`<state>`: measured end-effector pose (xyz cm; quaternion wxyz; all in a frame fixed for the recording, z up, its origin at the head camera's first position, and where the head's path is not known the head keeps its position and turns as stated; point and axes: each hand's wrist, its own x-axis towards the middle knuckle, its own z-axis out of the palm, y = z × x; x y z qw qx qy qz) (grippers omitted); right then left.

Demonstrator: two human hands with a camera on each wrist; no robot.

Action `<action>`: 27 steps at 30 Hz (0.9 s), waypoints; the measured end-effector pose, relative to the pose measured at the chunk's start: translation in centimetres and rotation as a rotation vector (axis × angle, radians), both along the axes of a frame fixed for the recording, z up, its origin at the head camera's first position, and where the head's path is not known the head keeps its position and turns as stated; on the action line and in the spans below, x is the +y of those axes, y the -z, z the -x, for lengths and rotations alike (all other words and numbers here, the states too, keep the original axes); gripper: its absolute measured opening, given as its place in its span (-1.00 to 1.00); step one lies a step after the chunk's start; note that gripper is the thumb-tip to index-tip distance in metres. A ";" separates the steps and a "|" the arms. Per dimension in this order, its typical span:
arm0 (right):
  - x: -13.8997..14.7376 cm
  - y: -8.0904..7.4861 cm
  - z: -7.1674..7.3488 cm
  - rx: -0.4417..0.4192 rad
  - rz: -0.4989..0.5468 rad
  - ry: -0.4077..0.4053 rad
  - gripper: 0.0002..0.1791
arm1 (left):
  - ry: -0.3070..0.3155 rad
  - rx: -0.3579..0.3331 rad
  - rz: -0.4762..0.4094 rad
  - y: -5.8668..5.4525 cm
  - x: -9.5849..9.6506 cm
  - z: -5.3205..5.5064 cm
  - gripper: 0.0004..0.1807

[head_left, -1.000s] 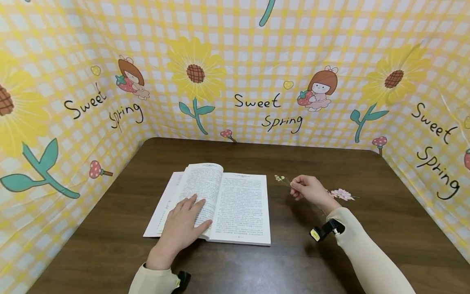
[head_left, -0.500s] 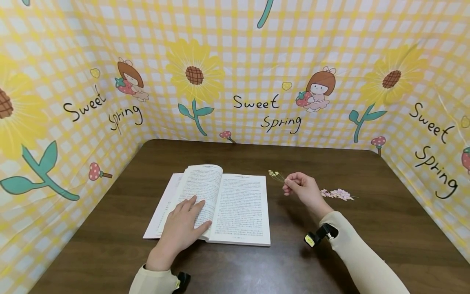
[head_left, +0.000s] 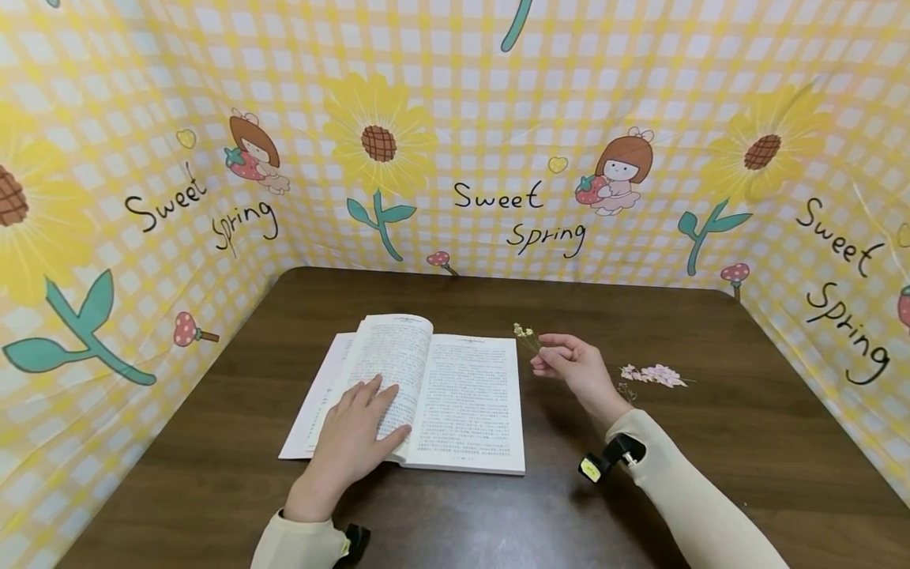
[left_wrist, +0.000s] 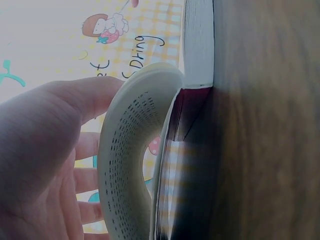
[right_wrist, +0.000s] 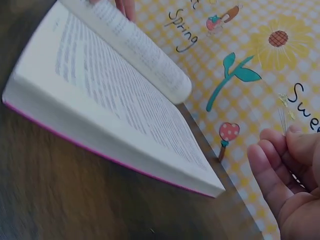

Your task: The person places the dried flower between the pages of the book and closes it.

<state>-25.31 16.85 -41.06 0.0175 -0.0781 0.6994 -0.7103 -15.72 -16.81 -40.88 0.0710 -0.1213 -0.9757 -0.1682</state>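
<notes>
An open book [head_left: 469, 403] lies on the table, its left-hand pages bowed up in a curve. My left hand [head_left: 355, 438] rests spread over those pages, fingers mostly straight. The left wrist view shows the curved pages [left_wrist: 117, 155] beside the thumb and palm. Off the book's right edge, my right hand [head_left: 579, 371] pinches a small sprig of pale yellow flowers [head_left: 524, 332] between thumb and forefinger. Its thin stems [right_wrist: 283, 122] rise from the fingertips in the right wrist view, and their lower ends are hidden in the hand.
Pink flowers [head_left: 661, 375] lie on the brown table [head_left: 569, 514] to the right of my right hand. A small dull sprig [head_left: 626, 391] shows close to the wrist. A checked cloth [head_left: 483, 118] with sunflower prints walls the table's back and sides.
My right hand has moved left toward the book with the yellow sprig, uncovering more of the pink flowers and the dull sprig. The left hand stays on the pages.
</notes>
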 end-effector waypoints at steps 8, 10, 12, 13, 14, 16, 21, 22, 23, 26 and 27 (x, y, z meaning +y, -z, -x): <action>-1.8 0.5 -0.4 -0.065 0.016 -0.040 -0.67 | 0.009 0.028 -0.001 0.0 0.1 0.1 -0.35; -2.3 0.7 -0.5 -0.075 0.019 -0.052 -0.68 | 0.009 0.037 0.004 0.0 0.1 0.1 -0.35; -2.8 0.9 -0.5 -0.084 0.019 -0.066 -0.69 | 0.008 0.049 0.010 0.0 0.1 0.1 -0.36; -3.0 1.0 -0.5 -0.091 0.015 -0.073 -0.69 | 0.008 0.055 0.013 0.0 0.1 0.1 -0.36; -3.2 1.1 -0.6 -0.102 0.012 -0.080 -0.70 | 0.007 0.063 0.016 0.0 0.1 0.0 -0.36; -3.7 1.3 -0.6 -0.128 0.007 -0.093 -0.70 | 0.008 0.074 0.020 0.0 0.1 0.1 -0.36; -4.8 1.7 -0.7 -0.191 0.022 -0.128 -0.71 | 0.012 0.076 0.024 0.1 0.1 0.1 -0.36; -5.1 1.8 -0.7 -0.202 0.028 -0.133 -0.71 | 0.013 0.074 0.023 0.1 0.0 0.1 -0.36; -5.3 1.8 -0.8 -0.210 0.031 -0.139 -0.70 | 0.013 0.071 0.022 0.1 0.1 0.1 -0.37; -6.1 1.9 -0.9 -0.241 0.039 -0.142 -0.71 | 0.013 0.065 0.022 0.1 0.0 0.1 -0.37; -6.3 2.0 -0.9 -0.249 0.039 -0.141 -0.71 | 0.013 0.065 0.022 0.1 0.0 0.1 -0.37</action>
